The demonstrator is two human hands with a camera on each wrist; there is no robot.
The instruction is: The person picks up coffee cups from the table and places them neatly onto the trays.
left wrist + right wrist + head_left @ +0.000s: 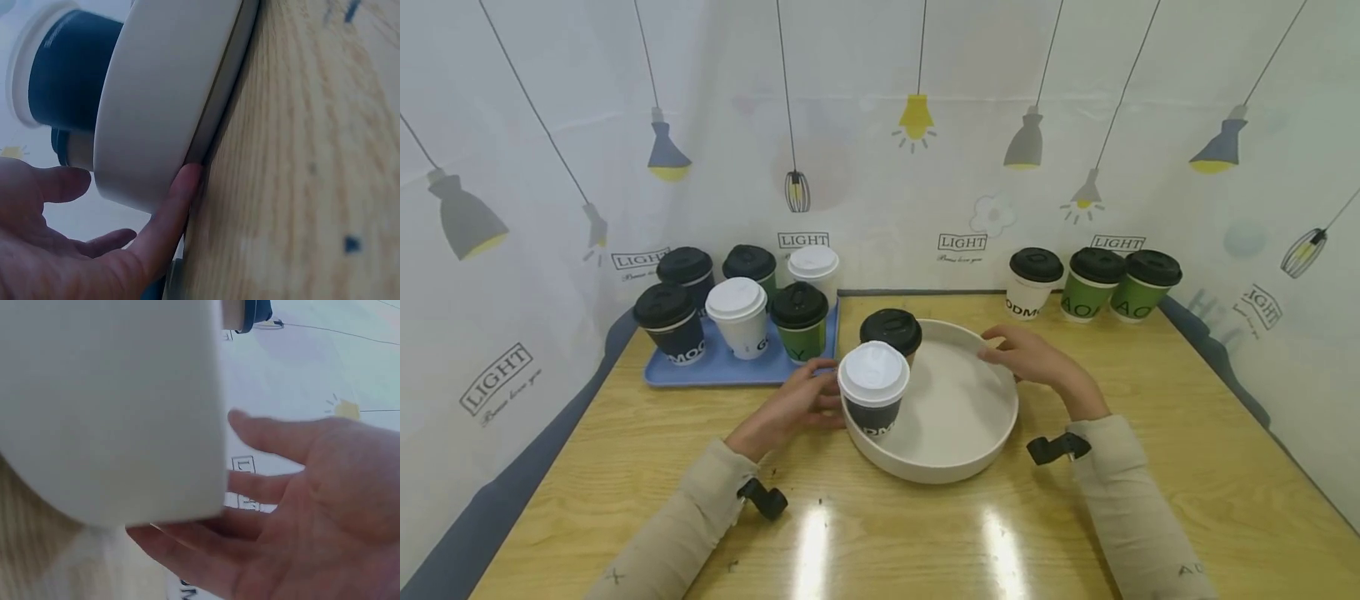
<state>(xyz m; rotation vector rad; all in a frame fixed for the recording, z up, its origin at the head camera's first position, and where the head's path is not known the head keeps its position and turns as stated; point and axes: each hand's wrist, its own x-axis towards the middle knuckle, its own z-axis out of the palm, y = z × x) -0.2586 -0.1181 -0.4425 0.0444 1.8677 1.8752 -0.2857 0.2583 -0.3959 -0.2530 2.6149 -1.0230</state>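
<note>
A round cream tray (955,400) with a raised wall is at the middle of the wooden table. Inside its left part stand a dark cup with a white lid (874,387) and, behind it, a black-lidded cup (891,329). My left hand (801,400) lies against the tray's left side; in the left wrist view one fingertip (186,178) reaches the tray's base and the thumb is near the rim. At the right back side, my right hand (1030,357) has its thumb by the rim. Its other fingers (187,550) extend along the outer wall, partly hidden behind it.
On the left, a blue rectangular tray (730,377) carries several lidded cups. Three black-lidded cups, one white (1032,283) and two green (1088,283), stand in a row at the back right. A fabric backdrop (880,150) printed with lamps surrounds the table.
</note>
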